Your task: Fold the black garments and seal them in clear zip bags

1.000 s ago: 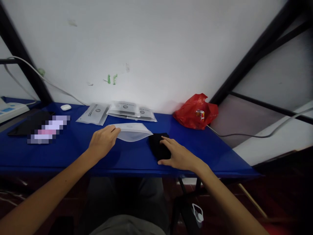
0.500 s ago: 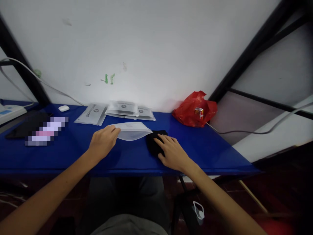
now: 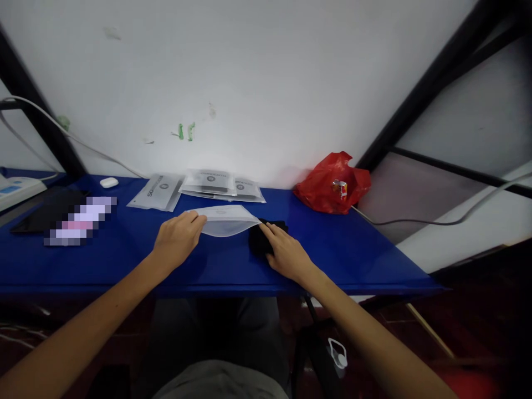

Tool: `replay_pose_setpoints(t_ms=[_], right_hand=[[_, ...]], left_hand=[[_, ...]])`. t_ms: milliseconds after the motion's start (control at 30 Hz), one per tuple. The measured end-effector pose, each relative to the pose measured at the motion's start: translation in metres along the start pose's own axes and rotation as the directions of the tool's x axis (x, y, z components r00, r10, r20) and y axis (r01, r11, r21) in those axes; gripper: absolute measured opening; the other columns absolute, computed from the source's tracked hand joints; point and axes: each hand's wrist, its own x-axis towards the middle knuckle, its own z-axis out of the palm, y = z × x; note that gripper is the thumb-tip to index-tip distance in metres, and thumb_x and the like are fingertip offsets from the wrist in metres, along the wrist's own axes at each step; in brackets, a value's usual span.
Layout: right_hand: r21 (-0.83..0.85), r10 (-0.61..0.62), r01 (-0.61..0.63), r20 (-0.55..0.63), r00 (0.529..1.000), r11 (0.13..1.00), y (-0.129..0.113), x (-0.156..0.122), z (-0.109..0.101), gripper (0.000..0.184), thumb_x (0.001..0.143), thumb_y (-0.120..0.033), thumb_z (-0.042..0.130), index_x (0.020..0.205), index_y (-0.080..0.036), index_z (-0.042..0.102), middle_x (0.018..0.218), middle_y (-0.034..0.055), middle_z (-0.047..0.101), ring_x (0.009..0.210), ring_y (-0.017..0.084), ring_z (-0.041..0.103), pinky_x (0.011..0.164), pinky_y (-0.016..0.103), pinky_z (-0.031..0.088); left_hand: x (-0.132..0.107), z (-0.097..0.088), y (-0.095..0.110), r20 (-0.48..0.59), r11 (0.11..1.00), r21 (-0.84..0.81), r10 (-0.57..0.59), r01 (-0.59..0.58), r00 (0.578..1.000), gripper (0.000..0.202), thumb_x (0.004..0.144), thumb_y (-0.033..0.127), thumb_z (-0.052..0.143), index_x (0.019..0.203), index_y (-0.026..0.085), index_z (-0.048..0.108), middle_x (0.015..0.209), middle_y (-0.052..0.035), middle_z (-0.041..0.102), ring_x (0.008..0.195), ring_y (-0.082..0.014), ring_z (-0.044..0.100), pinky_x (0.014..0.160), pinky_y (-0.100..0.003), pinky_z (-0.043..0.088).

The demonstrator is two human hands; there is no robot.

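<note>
A frosted white pouch (image 3: pixel 228 220) lies on the blue table (image 3: pixel 124 255) with its mouth gaping toward the right. My left hand (image 3: pixel 178 240) pinches the pouch's left end, fingers closed on it. A folded black cloth (image 3: pixel 260 239) sits at the pouch's mouth. My right hand (image 3: pixel 285 254) lies on top of the cloth with the fingers stretched toward the pouch opening, covering most of it.
Several flat printed pouches (image 3: pixel 208 184) lie stacked by the wall. A red plastic bag (image 3: pixel 331 184) sits at the right rear. A white earbud case (image 3: pixel 108 182) and a dark tablet (image 3: pixel 39 213) are at the left. A cable (image 3: pixel 432 221) runs off right.
My right hand has slid the black cloth leftward and away from me, up to the pouch's mouth. The left hand has kept its hold on the pouch.
</note>
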Motion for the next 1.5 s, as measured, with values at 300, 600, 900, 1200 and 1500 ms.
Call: replay_pose_setpoints(t_ms=[300,600,900,1200,1500], right_hand=[[-0.063,0.015,-0.018,-0.039,0.999,0.998,0.0,0.013,0.002,0.059,0.068,0.0,0.054,0.126,-0.012,0.05,0.13,0.0156,0.053,0.121,0.028,0.049,0.107,0.045,0.034],[-0.004,-0.011,0.011,0.035,0.999,1.0,-0.005,0.004,-0.003,0.068,0.062,0.009,0.043,0.125,-0.015,0.053,0.136,0.0128,0.052,0.12,0.024,0.055,0.095,0.036,0.049],[0.189,-0.267,0.308,-0.216,0.939,0.932,-0.03,-0.031,-0.025,0.083,0.059,0.006,0.041,0.138,-0.021,0.043,0.14,0.0074,0.049,0.127,0.021,0.049,0.103,0.039,0.045],[-0.002,-0.479,0.506,-0.32,0.817,0.863,-0.035,-0.006,-0.007,0.048,0.09,-0.006,0.031,0.133,-0.015,0.049,0.139,0.0105,0.051,0.133,0.02,0.041,0.107,0.039,0.042],[-0.073,-0.488,0.515,-0.455,0.745,0.854,-0.03,0.013,0.018,0.056,0.08,0.002,0.038,0.133,-0.011,0.046,0.133,0.0159,0.055,0.126,0.023,0.049,0.099,0.038,0.05]], left_hand=[[0.007,-0.005,0.01,0.089,0.995,0.102,-0.011,0.002,0.996,0.024,0.093,0.018,0.04,0.08,0.016,0.061,0.077,-0.0052,0.062,0.075,-0.0189,0.059,0.057,-0.028,0.039],[0.011,0.0,0.014,0.191,0.998,0.055,-0.041,0.031,0.981,0.023,0.09,0.009,0.038,0.091,0.015,0.06,0.083,-0.0076,0.061,0.08,-0.0207,0.06,0.057,-0.028,0.044],[0.014,-0.004,0.015,0.233,0.998,0.056,-0.052,0.04,0.971,0.022,0.086,0.007,0.043,0.089,0.015,0.063,0.084,-0.0083,0.062,0.083,-0.0236,0.062,0.053,-0.028,0.043],[0.014,-0.012,0.02,0.268,0.997,0.067,-0.053,0.036,0.962,0.023,0.093,0.017,0.042,0.09,0.016,0.064,0.08,-0.0081,0.064,0.081,-0.0235,0.064,0.052,-0.027,0.041],[0.017,-0.018,0.022,0.341,1.0,0.025,-0.001,-0.008,0.94,0.025,0.092,0.011,0.039,0.095,0.016,0.063,0.086,-0.0076,0.065,0.088,-0.0241,0.064,0.059,-0.028,0.044]])
